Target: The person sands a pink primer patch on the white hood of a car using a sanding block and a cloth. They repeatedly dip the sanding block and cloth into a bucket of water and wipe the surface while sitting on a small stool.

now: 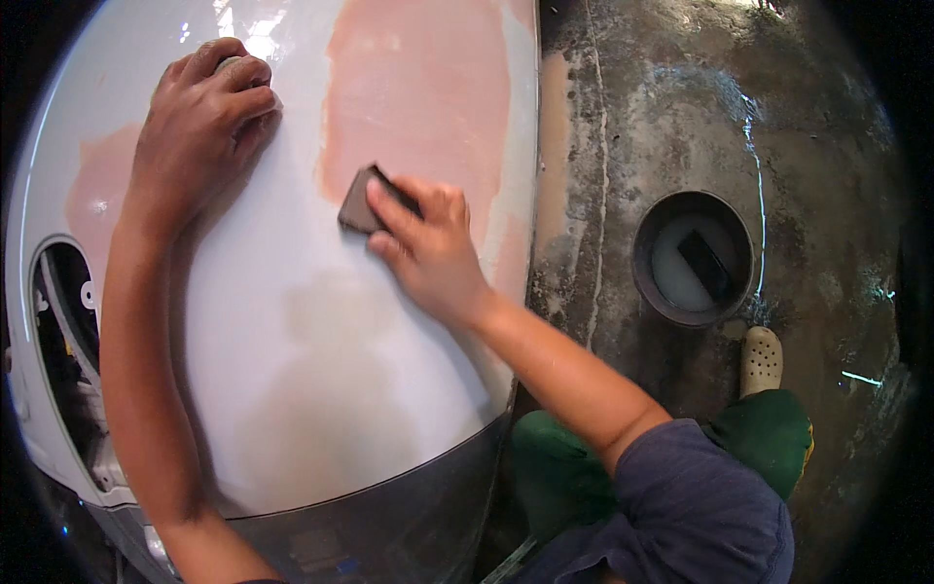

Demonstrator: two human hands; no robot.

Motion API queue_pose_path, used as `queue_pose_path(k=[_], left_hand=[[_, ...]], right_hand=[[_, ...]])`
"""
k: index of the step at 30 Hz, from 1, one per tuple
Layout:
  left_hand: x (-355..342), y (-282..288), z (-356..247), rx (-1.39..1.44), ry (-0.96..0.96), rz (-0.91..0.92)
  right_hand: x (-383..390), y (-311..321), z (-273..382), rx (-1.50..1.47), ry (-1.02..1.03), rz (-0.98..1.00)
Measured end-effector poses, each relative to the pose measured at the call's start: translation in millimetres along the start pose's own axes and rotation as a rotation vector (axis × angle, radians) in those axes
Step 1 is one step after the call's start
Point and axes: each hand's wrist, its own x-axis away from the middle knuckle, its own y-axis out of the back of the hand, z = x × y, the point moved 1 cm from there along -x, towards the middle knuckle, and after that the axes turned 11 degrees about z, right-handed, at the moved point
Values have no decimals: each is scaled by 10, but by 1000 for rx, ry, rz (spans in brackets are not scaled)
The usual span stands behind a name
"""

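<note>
A white car body panel (263, 292) with pinkish filler patches lies under both hands. My right hand (433, 238) grips a dark grey-brown sanding block (358, 206), thumb on top, its face against the panel at the lower edge of the large patch (418, 97). My left hand (209, 117) rests farther up on the panel, left of that patch, with its fingers curled round something small and pale. Only a sliver of that thing shows between the fingers, so its kind is hidden.
On the stained concrete floor (671, 117) to the right stands a dark round bucket (645, 282) of cloudy water with a black block-like thing (702, 265) in it. My foot in a beige clog (762, 362) is just below. An opening (68, 311) cuts the panel at left; a dark grey trim (389, 516) borders it near me.
</note>
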Motion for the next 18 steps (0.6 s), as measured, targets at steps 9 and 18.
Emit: queue_pose_path(k=[9,18], left_hand=[[18,-42,30,-27,56,77],[-86,46,-6,-24,-5,-42]], right_hand=[[-560,18,-365,7,-168,-78],[-1067,221,-715,-5,-123,-137]])
